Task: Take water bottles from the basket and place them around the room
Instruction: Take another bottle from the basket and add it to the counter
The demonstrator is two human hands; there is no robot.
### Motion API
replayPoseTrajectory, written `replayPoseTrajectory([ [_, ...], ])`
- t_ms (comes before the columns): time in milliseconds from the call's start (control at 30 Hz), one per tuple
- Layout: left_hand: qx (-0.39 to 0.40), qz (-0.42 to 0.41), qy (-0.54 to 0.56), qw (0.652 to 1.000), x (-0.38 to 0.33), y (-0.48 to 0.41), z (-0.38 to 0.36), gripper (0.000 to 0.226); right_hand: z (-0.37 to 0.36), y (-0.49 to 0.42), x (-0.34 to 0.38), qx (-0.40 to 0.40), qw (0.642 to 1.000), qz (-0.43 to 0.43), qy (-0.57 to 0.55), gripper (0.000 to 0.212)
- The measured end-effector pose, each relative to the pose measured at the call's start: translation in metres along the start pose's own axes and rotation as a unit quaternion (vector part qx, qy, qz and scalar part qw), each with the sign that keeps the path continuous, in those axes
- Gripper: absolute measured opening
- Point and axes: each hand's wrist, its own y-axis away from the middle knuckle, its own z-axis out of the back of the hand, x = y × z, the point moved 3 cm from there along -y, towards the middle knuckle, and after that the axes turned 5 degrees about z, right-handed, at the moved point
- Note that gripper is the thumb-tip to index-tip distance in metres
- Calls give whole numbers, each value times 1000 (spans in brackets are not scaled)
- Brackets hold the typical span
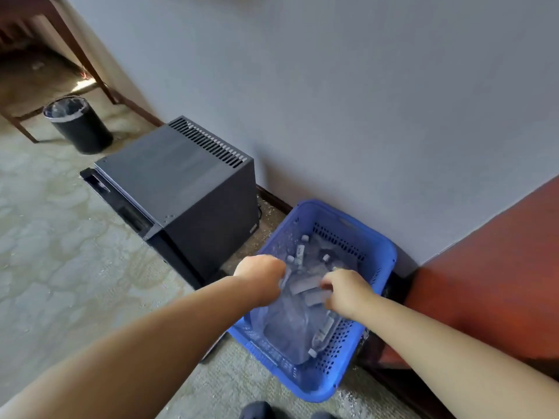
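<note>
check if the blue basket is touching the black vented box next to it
Apart. The head view shows a strip of carpet between the basket and the side of the box; the left arm hides the nearer stretch.

I find the basket (384, 252) glossy blue plastic, bottles (298, 323) clear plastic, appliance (169, 176) matt dark metal, sideboard (499, 267) polished wood.
</note>
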Motion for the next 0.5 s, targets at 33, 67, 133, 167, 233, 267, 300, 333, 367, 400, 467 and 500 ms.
replayPoseTrajectory([
  [33,10,0,1,1000,-1,-18,-28,27,-23,-17,-14,12,1000,-6,17,35],
  [67,23,5,2,1000,-1,-36,-57,29,-48,-35,-28,30,999,-14,31,34],
  [133,62,12,-6,998,3,-65,-121,34,-102,-67,-53,85,994,-36,53,30],
  [167,81,10,-12,997,5,-77,-153,37,-129,-81,-65,112,991,-48,61,23],
  [233,112,4,-17,994,10,-103,-215,40,-179,-110,-87,140,985,-61,77,15],
  [267,126,0,-23,992,13,-117,-243,39,-204,-125,-98,151,983,-58,90,19],
  [300,135,-6,-32,990,15,-132,-268,37,-229,-142,-108,163,979,-51,113,25],
  [333,142,-12,-45,989,17,-147,-291,36,-253,-160,-118,173,974,-39,143,30],
  [367,151,-19,-64,986,20,-161,-315,36,-277,-176,-127,180,968,-27,173,34],
  [400,160,-25,-85,983,22,-175,-337,37,-299,-193,-137,182,963,-20,199,35],
  [467,180,-41,-127,975,24,-200,-375,41,-343,-225,-158,191,955,-17,227,36],
  [500,186,-51,-141,971,24,-212,-390,42,-362,-240,-169,195,951,-14,240,36],
])
